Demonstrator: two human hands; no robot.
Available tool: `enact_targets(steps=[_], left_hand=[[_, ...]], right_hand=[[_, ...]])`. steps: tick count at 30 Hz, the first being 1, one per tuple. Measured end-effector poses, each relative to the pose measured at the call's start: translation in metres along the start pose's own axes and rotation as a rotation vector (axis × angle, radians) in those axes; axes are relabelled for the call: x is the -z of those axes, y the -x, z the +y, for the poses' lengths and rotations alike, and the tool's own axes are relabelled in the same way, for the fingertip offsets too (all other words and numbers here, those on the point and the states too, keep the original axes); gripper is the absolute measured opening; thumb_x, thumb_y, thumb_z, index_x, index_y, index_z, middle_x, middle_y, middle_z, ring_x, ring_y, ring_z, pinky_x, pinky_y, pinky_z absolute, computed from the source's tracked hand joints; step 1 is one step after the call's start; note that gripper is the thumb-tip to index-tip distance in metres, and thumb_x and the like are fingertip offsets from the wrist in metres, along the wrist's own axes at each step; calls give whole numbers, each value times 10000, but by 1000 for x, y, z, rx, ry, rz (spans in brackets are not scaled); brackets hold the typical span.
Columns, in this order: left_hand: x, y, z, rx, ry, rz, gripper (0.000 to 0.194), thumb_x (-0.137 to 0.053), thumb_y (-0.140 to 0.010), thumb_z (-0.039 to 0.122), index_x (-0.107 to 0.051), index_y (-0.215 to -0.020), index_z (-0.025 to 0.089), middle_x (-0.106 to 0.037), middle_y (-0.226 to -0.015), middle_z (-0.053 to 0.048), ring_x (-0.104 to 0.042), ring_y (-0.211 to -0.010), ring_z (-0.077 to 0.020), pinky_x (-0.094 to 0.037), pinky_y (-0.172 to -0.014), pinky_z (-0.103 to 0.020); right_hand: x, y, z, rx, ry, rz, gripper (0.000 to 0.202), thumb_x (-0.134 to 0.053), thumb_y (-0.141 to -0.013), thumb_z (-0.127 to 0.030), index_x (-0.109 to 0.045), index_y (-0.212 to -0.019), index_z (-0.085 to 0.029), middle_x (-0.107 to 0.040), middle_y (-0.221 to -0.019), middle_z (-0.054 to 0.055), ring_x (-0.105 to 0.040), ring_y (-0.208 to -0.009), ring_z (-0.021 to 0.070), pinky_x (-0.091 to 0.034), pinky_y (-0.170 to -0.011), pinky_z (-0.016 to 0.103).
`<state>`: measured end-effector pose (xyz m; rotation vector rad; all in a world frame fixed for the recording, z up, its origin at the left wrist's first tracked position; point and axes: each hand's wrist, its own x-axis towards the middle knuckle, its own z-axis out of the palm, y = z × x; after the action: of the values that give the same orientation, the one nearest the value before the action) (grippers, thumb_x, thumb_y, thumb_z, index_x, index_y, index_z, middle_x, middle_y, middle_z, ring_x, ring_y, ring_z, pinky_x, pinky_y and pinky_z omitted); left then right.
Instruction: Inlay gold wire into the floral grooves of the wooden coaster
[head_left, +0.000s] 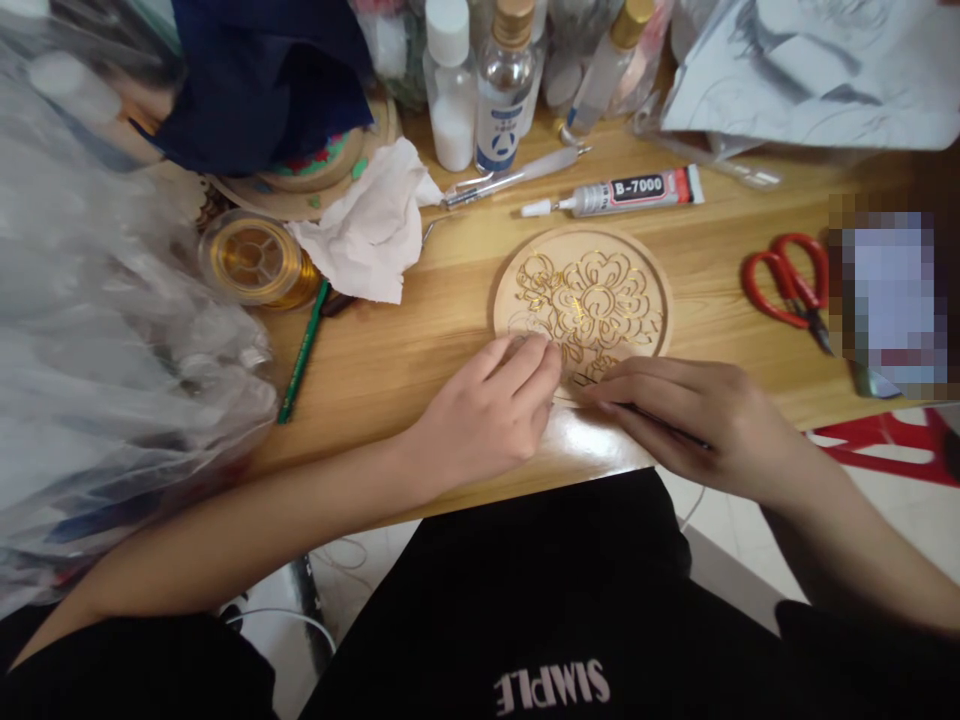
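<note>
A round wooden plate [667,300] lies near the table's front edge, with gold wire bent into a flower pattern [598,300] on its face. My left hand [517,390] rests over the plate's lower left rim, its fingers curled together; what they pinch, if anything, is hidden. At the lower right rim is my right hand [660,410], closed around a thin dark tool, perhaps tweezers [675,428], whose tip lies by the lower part of the pattern.
Behind the plate lie a B-7000 glue tube [637,192] and a clear-handled pen tool [517,176]. Bottles [504,95] stand farther back. Red-handled pliers [791,280] are right; crumpled tissue [375,225], a gold wire spool [255,258], a green pencil [304,350] and plastic bags [135,350] are left.
</note>
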<state>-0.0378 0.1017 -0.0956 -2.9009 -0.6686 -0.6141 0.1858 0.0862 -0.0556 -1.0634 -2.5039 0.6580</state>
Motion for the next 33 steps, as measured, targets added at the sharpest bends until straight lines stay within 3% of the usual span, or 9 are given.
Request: enact_targets(steps=[4, 7, 12, 15, 21, 33], left_hand=[[0, 0, 0, 7, 8, -24, 221, -487, -950, 135, -640, -1062, 22, -702, -1120, -182, -657, -1075, -269, -537, -904, -407], [1, 0, 0, 5, -11, -18, 214, -508, -940, 139, -644, -1054, 18, -706, -1112, -174, -663, -1064, -270, -539, -904, -401], [2, -1, 0, 0, -32, -4, 201, -532, -927, 134, -649, -1044, 20, -713, -1105, -162, -673, -1048, -267, -545, -901, -385], [2, -1, 0, 8, -14, -19, 201, -541, -925, 141, -651, -1045, 23, -714, -1105, -160, -672, -1057, -269, -547, -903, -383], [1, -2, 0, 0, -5, -19, 191, -553, -921, 137, -657, -1029, 19, -710, -1111, -169, -671, -1062, -277, -555, -896, -397], [1, -2, 1, -16, -29, -21, 181, -571, -914, 147, -665, -1008, 25, -713, -1105, -167, -674, -1060, -276, -567, -895, -400]], right_hand=[[3, -2, 6, 13, -72, -33, 152, -512, -930, -135, -629, -992, -209, -719, -892, 47, -691, -784, 148, -553, -638, 251], [-1, 0, 4, -16, -127, 24, 146, -561, -907, -130, -637, -1005, -208, -724, -890, 38, -700, -794, 141, -569, -672, 241], [-19, 11, -15, -344, -130, 324, 243, -671, -840, -154, -642, -1071, -221, -750, -941, 26, -728, -793, 151, -613, -689, 245], [-28, 18, -27, -497, -138, 418, 214, -698, -823, -172, -669, -1032, -211, -755, -924, 32, -732, -771, 159, -626, -694, 268], [-36, 19, -36, -409, -76, 455, 232, -666, -835, -110, -678, -1036, -225, -749, -940, 49, -724, -865, 189, -625, -764, 328], [-40, 17, -35, -379, -26, 463, 226, -656, -831, -82, -691, -1025, -193, -751, -952, 70, -728, -880, 185, -625, -808, 314]])
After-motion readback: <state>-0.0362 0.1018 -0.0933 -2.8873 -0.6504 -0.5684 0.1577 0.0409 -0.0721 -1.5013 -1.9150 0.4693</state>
